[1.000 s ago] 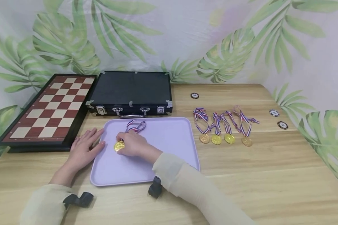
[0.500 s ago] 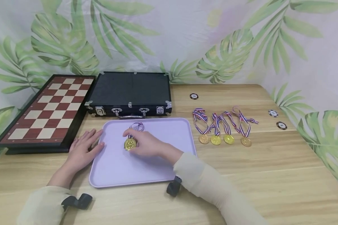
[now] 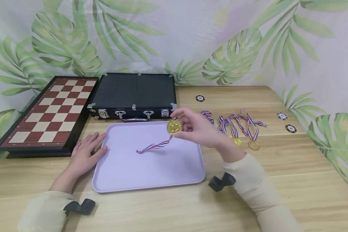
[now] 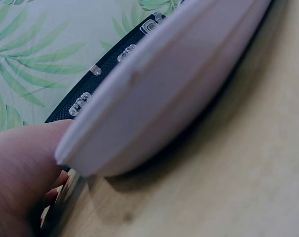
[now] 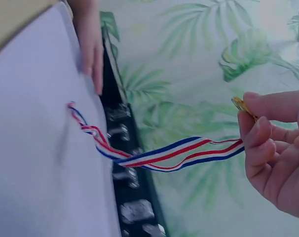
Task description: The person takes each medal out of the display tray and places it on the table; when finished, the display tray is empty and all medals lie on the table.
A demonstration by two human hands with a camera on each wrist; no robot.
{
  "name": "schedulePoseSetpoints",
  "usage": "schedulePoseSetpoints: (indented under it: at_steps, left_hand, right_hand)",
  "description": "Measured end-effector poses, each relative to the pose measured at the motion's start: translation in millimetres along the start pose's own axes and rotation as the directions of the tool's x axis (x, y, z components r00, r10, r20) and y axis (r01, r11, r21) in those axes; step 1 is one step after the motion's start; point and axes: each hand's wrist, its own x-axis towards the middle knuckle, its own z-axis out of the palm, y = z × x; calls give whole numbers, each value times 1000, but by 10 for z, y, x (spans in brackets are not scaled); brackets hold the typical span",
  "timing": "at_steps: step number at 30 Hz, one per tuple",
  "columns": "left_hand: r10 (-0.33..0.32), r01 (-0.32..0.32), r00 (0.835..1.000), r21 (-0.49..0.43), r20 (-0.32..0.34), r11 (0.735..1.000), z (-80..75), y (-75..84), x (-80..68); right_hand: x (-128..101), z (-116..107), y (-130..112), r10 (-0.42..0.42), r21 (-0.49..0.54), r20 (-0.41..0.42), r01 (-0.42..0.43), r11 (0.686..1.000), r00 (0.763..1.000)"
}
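My right hand (image 3: 201, 129) pinches a gold medal (image 3: 174, 127) between thumb and fingertips above the tray's right back part. Its red, white and blue ribbon (image 3: 155, 147) trails down to the left, its knotted end low over the lilac tray (image 3: 145, 170). In the right wrist view the medal (image 5: 240, 104) appears edge-on, with the striped ribbon (image 5: 164, 158) stretching away from the fingers. My left hand (image 3: 85, 155) lies at the tray's left edge, fingers extended. The left wrist view shows its thumb (image 4: 31, 148) against the tray's rim (image 4: 65, 148).
Right of the tray lie several ribboned medals, including a bronze one (image 3: 253, 145) and a gold one (image 3: 236, 141); my right hand partly hides the others. A black case (image 3: 133, 91) and a chessboard (image 3: 52, 109) stand behind and left. Poker chips (image 3: 291, 128) lie farther right.
My right hand has lifted the gold medal off the tray and carried it rightward, its ribbon now trailing behind. The left hand has stayed at the tray's edge.
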Motion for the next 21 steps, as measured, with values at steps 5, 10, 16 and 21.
schedulePoseSetpoints:
  at_steps: [5, 10, 16, 21]
  left_hand:
    - [3, -3, 1000, 0, -2, 1000, 16, -10, 11]
    - [16, -16, 1000, -6, -12, 1000, 32, -21, 16]
    - [22, -22, 1000, -8, -12, 1000, 29, -36, 9]
    - [25, -25, 1000, -12, -8, 1000, 23, -38, 16]
  right_hand:
    - [-318, -403, -73, -124, 2, -119, 125, 992, 985]
    - [-712, -811, -160, -169, 77, -276, 197, 977, 946]
    - [-1176, -1255, -195, -166, 255, -408, 287, 923, 898]
    - [-1498, -1542, -88, -161, 322, -520, 367, 872, 839]
